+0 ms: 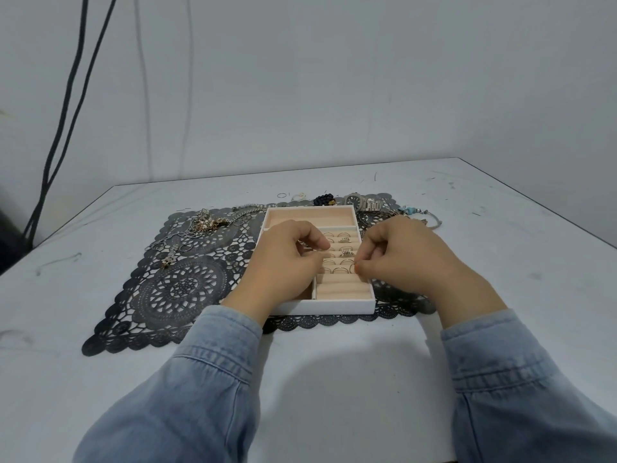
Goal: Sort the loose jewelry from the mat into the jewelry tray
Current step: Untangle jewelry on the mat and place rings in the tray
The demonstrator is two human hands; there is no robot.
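While above tray (337, 307), ring (354, 264) in right hand (400, 252)

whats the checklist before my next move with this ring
1. Grip: right hand pinches ring: ok.
2. Ring seated in a slot: cannot tell, the hand covers it.
3. Free slots: jewelry tray has its two near rows bare: ok.
4. Left hand holding anything: cannot tell, it curls over the tray.
5. Mat emptied: not ok, necklaces and watch lie outside the tray.
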